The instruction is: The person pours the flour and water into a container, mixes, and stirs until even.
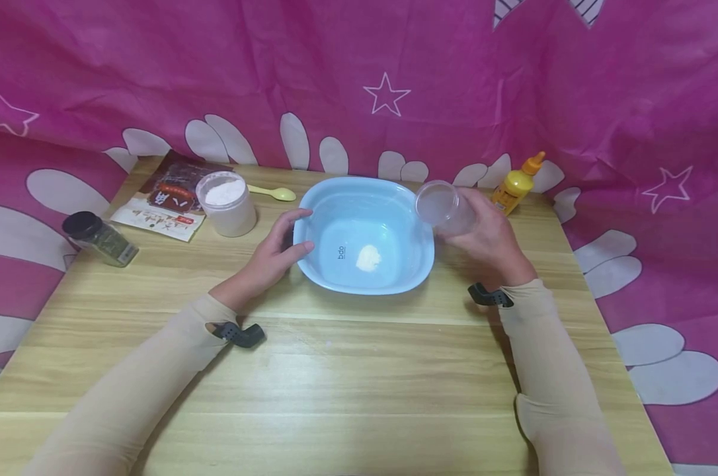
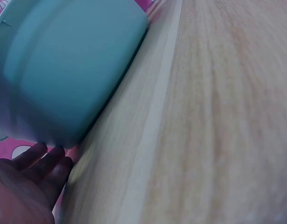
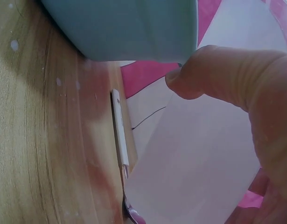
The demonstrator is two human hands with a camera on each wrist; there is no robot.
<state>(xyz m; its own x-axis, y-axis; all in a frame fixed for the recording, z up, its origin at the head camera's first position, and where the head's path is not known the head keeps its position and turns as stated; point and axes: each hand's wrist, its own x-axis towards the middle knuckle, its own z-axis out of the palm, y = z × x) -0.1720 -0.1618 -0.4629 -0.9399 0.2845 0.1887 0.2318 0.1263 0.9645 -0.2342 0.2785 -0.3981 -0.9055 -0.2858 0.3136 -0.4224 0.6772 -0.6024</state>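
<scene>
Only head view shows powder (image 1: 368,257) inside the basin (image 1: 335,198).

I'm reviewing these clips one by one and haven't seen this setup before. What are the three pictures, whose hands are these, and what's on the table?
There is no machine here: a person works with bare hands, wearing three cameras. The wide picture comes from the head, looking down at a wooden table. The other two come from the wrists, so they are close and blurry.

The left hand rests open against the side of a blue basin that holds a little white powder. The right hand grips a clear cup, tipped on its side at the basin's rim.

Also on the table: a powder tub, a spoon, a packet, a spice jar and a yellow bottle.
</scene>
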